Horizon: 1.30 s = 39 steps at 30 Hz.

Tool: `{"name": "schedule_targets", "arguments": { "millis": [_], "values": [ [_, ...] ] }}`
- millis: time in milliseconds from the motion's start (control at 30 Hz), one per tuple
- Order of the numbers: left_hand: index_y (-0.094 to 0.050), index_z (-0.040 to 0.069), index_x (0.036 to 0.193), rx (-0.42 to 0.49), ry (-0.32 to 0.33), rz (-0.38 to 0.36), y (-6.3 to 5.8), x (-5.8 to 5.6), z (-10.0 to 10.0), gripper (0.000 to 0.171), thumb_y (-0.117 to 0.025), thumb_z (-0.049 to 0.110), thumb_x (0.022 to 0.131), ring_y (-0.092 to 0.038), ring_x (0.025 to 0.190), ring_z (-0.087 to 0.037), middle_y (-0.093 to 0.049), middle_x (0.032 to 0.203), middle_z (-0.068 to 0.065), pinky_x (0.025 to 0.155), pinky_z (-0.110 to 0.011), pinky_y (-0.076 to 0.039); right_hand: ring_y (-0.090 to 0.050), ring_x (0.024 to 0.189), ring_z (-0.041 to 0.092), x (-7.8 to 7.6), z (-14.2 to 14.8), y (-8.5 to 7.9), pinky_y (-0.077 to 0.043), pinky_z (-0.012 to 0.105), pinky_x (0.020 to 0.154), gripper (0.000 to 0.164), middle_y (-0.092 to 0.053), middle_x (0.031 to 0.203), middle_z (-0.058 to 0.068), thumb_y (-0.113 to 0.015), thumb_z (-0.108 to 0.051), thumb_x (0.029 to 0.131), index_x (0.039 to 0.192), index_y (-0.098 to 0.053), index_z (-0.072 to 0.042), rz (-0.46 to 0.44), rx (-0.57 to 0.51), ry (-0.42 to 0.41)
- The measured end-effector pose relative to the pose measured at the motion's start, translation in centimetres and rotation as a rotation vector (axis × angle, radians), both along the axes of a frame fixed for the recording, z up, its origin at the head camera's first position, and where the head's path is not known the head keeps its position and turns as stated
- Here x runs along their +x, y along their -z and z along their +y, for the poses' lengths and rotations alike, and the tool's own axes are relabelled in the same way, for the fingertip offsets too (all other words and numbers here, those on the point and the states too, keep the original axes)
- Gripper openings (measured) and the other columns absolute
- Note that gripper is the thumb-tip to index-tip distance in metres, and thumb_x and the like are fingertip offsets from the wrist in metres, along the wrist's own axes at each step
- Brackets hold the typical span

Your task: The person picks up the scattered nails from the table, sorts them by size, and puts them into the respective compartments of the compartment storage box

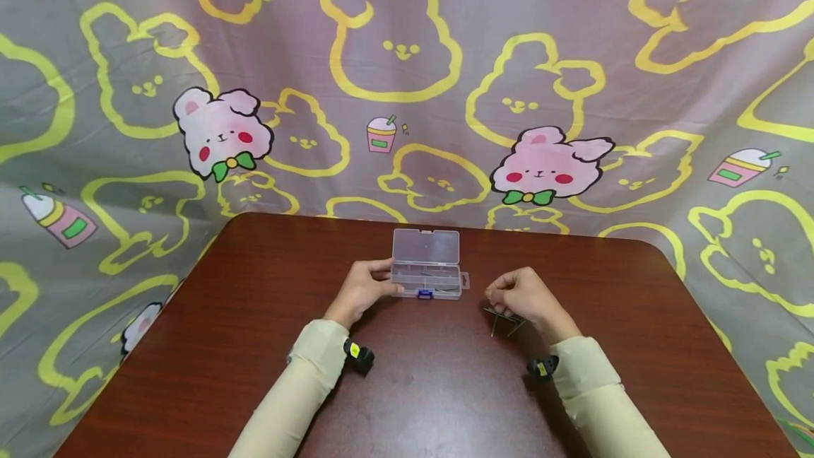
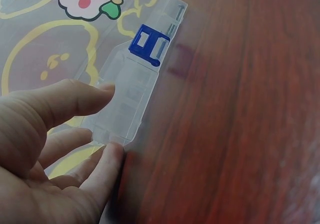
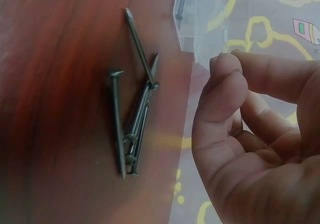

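A clear plastic compartment box [image 1: 425, 280] stands on the table with its lid raised and a blue latch [image 1: 425, 294] on its front. Thin metal nails lie inside it. My left hand [image 1: 362, 292] holds the box's left end, thumb at the front and fingers around the side, as the left wrist view also shows. To the right of the box my right hand [image 1: 518, 297] hovers over the table, thumb and fingertips brought together. No object shows between them in the right wrist view. Several loose nails [image 3: 135, 119] lie in a small crossed pile beside that hand.
The dark red-brown wooden table [image 1: 420, 380] extends around both arms. Behind it hangs a grey-pink curtain [image 1: 420, 126] with cartoon figures, meeting the table's far edge. A hanging tab [image 1: 465, 280] sticks out from the box's right end.
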<state>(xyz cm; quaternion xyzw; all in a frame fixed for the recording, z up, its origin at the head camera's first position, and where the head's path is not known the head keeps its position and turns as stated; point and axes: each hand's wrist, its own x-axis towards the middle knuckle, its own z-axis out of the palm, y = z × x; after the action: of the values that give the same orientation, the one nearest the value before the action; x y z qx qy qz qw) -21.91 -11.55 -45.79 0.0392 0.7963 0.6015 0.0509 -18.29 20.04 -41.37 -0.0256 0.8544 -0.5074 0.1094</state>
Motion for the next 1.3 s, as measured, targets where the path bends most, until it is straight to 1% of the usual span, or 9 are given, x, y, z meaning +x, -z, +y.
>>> {"name": "schedule_targets", "arguments": {
  "millis": [233, 367, 500, 600, 767, 933, 1133, 1300],
  "values": [
    [-0.064, 0.005, 0.136, 0.001, -0.001, 0.000, 0.0, 0.0, 0.1, 0.066, -0.087, -0.002, 0.074, -0.060, 0.117, -0.028, -0.062, 0.134, -0.012, 0.078, -0.030, -0.056, -0.060, 0.063, 0.017, 0.5, 0.7, 0.5, -0.053, 0.031, 0.056, 0.012, -0.070, 0.078, 0.011, -0.065, 0.001, 0.092, 0.093, -0.076, 0.006, -0.024, 0.041, -0.004],
    [-0.064, 0.005, 0.135, -0.002, -0.006, 0.001, 0.0, 0.1, 0.0, 0.066, -0.087, -0.002, 0.074, -0.060, 0.116, -0.028, -0.063, 0.133, -0.013, 0.077, -0.030, -0.056, -0.059, 0.061, 0.017, 0.6, 1.0, 0.8, -0.052, 0.031, 0.055, 0.011, -0.067, 0.072, 0.008, -0.066, 0.001, 0.090, 0.089, -0.077, 0.004, -0.012, 0.088, -0.006],
    [-0.064, 0.005, 0.135, -0.006, -0.009, 0.003, -0.1, 0.1, 0.0, 0.066, -0.087, -0.002, 0.074, -0.061, 0.116, -0.028, -0.063, 0.133, -0.013, 0.077, -0.030, -0.056, -0.059, 0.059, 0.016, 0.7, 1.0, 1.2, -0.051, 0.030, 0.052, 0.013, -0.067, 0.068, 0.006, -0.066, 0.002, 0.086, 0.083, -0.078, 0.000, 0.007, 0.159, -0.007],
    [-0.064, 0.005, 0.135, -0.010, -0.011, 0.001, -0.1, 0.0, 0.1, 0.066, -0.087, -0.002, 0.074, -0.061, 0.115, -0.028, -0.064, 0.132, -0.013, 0.077, -0.030, -0.056, -0.058, 0.056, 0.015, 0.8, 1.0, 1.3, -0.051, 0.030, 0.051, 0.012, -0.065, 0.064, 0.003, -0.068, 0.000, 0.084, 0.079, -0.078, -0.004, 0.018, 0.222, 0.005],
    [-0.065, 0.006, 0.135, -0.007, -0.012, -0.003, -0.1, 0.0, 0.1, 0.065, -0.087, -0.002, 0.074, -0.061, 0.115, -0.028, -0.064, 0.132, -0.013, 0.078, -0.030, -0.056, -0.056, 0.050, 0.014, 0.8, 0.9, 1.6, -0.049, 0.029, 0.049, 0.011, -0.061, 0.056, 0.001, -0.073, -0.005, 0.083, 0.074, -0.078, -0.009, 0.050, 0.308, 0.013],
    [-0.064, 0.006, 0.136, -0.007, -0.006, 0.001, 0.0, 0.1, 0.0, 0.066, -0.087, -0.001, 0.075, -0.061, 0.116, -0.027, -0.063, 0.134, -0.013, 0.078, -0.030, -0.056, -0.056, 0.049, 0.013, 0.8, 0.7, 1.6, -0.047, 0.029, 0.048, 0.015, -0.059, 0.051, -0.003, -0.078, -0.009, 0.082, 0.068, -0.076, -0.012, 0.078, 0.376, 0.002],
    [-0.064, 0.006, 0.136, -0.006, -0.002, 0.008, -0.1, 0.2, 0.0, 0.066, -0.087, -0.001, 0.074, -0.060, 0.116, -0.028, -0.062, 0.134, -0.012, 0.077, -0.031, -0.056, -0.056, 0.055, 0.013, 0.7, 0.4, 1.1, -0.046, 0.030, 0.054, 0.022, -0.062, 0.057, -0.005, -0.077, -0.010, 0.084, 0.063, -0.073, -0.012, 0.126, 0.458, -0.062],
    [-0.064, 0.007, 0.136, -0.006, -0.003, 0.007, 0.0, 0.1, 0.0, 0.066, -0.087, -0.001, 0.074, -0.060, 0.116, -0.028, -0.063, 0.133, -0.012, 0.077, -0.030, -0.056, -0.055, 0.060, 0.015, 0.4, 0.2, 0.9, -0.046, 0.032, 0.056, 0.022, -0.065, 0.068, -0.004, -0.073, -0.007, 0.086, 0.064, -0.072, -0.012, 0.118, 0.514, -0.116]
  ]
}}
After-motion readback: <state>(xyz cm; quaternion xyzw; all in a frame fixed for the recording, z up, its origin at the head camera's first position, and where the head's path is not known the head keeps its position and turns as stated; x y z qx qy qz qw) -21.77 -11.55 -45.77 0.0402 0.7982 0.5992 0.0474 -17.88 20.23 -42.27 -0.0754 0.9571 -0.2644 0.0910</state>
